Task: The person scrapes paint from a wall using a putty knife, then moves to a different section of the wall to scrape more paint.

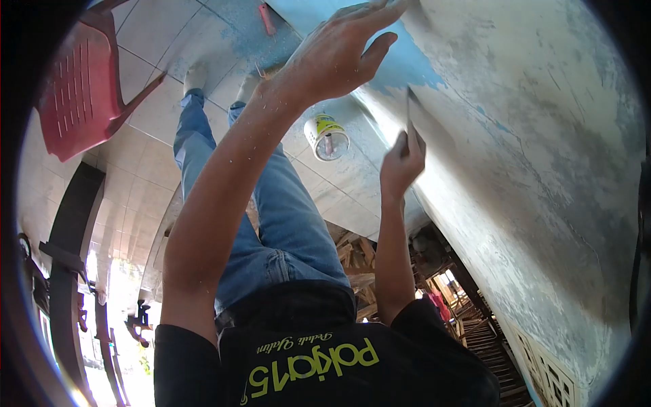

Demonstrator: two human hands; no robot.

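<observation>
My left hand (342,54) is raised at the top, its fingers stretched out and thumb apart. It overlaps the remaining blue paint (407,57) on the wall and holds nothing visible. Lower and to the right, my right hand (403,163), slightly smeared by motion, is wrapped round a thin scraper (409,112). The scraper's dark tip points up, right at the ragged lower edge of the blue paint. Around and below it, the wall (515,136) is bare, patchy grey-white with fine cracks. Pale specks lie on my left forearm.
A white bucket (316,129) with something inside stands on the tiled floor (332,197) near the wall's foot. A red-handled tool (266,20) lies among blue dust. A red plastic chair (74,88) is at left; wood pieces (356,254) lie behind my legs.
</observation>
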